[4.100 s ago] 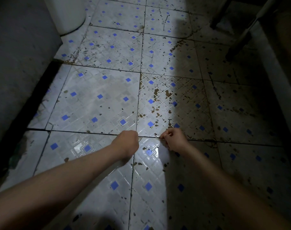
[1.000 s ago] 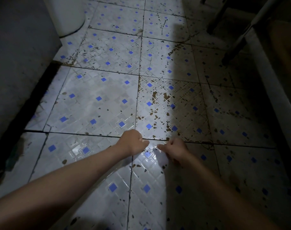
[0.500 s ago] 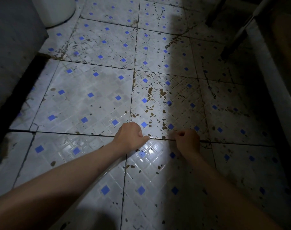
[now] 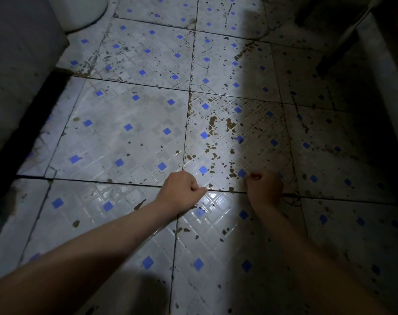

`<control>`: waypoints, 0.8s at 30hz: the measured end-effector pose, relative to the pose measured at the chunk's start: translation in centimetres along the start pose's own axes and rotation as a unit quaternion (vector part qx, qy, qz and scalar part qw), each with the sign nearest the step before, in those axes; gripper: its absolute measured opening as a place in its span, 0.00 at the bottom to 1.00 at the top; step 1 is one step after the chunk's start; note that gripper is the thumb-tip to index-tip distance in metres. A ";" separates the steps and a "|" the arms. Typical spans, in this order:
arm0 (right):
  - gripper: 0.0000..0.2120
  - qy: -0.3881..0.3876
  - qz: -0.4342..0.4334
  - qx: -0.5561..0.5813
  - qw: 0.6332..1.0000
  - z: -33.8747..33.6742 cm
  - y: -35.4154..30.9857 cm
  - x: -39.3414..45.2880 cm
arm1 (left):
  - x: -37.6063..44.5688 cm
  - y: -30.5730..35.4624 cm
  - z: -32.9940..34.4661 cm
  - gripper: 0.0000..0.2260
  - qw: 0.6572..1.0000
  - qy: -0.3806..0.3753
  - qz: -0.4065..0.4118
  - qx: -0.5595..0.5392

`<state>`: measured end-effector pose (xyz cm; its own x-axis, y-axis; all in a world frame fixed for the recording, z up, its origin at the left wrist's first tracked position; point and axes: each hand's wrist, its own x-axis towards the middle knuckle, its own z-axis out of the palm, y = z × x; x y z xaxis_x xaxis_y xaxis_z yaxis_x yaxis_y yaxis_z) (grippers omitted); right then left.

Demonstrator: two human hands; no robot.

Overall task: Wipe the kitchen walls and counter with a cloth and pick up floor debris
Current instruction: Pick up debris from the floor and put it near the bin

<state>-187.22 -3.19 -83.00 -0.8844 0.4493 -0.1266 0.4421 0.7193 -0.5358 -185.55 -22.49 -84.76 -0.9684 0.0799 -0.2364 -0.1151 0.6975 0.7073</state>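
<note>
Floor pickup is the step in hand: left hand (image 4: 178,193) and right hand (image 4: 264,189) curl low over the speckled floor (image 4: 125,133); contents unclear. Next, pinch nearby crumbs (image 4: 232,173).

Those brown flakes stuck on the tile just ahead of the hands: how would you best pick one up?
Take a brown flake by its edge, from straight above, pinched or pried with fingertips; the flakes lie flat on the floor tile and offer no sides to wrap. The right hand is nearest, probably best placed.
</note>
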 end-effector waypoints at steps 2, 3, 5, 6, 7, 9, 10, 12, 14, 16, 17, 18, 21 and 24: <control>0.08 -0.005 -0.010 -0.008 1.000 0.1 0.2 0.0 | 0.0 -0.2 0.1 0.21 1.000 -0.001 0.000 0.003; 0.07 -0.006 -0.012 -0.009 1.000 0.1 0.2 0.0 | 0.1 -0.2 0.1 0.21 1.000 -0.001 0.000 0.004; 0.07 -0.011 -0.010 -0.004 1.000 0.2 0.3 0.0 | 0.0 -0.2 0.1 0.21 1.000 -0.003 -0.003 0.005; 0.07 -0.016 -0.008 0.001 1.000 0.3 0.3 0.0 | 0.0 -0.1 0.1 0.21 1.000 -0.003 -0.004 0.004; 0.07 -0.022 -0.005 0.005 1.000 0.3 0.3 0.1 | 0.0 -0.1 0.1 0.21 1.000 -0.004 -0.005 0.003; 0.07 -0.041 0.003 0.018 0.999 0.2 0.2 0.2 | -0.1 -0.1 0.0 0.21 1.000 -0.008 -0.007 0.004; 0.07 -0.053 0.010 0.029 0.998 0.2 0.1 0.2 | -0.2 0.0 0.0 0.21 1.000 -0.008 -0.006 0.006; 0.05 -0.078 0.022 0.052 0.995 0.0 -0.1 -0.2 | -0.5 0.1 0.1 0.20 1.000 -0.005 -0.004 0.012; 0.04 -0.110 0.030 0.070 0.991 0.1 -0.4 -0.8 | -1.0 0.2 0.0 0.19 1.000 -0.003 -0.008 0.016; 0.04 -0.150 0.039 0.084 0.984 0.2 -0.8 -1.7 | -1.6 0.3 0.0 0.18 1.000 -0.009 -0.010 0.014; 0.06 -0.166 0.039 0.085 0.982 0.3 -0.9 -2.2 | -1.9 0.3 0.0 0.18 1.000 -0.012 -0.009 0.011; 0.08 -0.180 0.039 0.084 0.979 0.2 -1.1 -2.5 | -2.2 0.2 -0.1 0.19 1.000 -0.015 -0.009 0.007; 0.10 -0.212 0.049 0.067 0.974 0.3 -1.4 -3.2 | -2.9 0.1 -0.7 0.19 0.999 -0.026 -0.012 0.016; 0.09 -0.249 0.078 0.056 0.964 0.2 -1.6 -4.1 | -3.6 -0.1 -1.4 0.19 0.999 -0.033 -0.010 0.027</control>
<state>-184.32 -6.28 -81.82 -0.7824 0.2170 -0.5837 0.5818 0.5889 -0.5610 -182.32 -23.83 -83.03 -0.9489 0.1107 -0.2955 -0.1214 0.7363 0.6657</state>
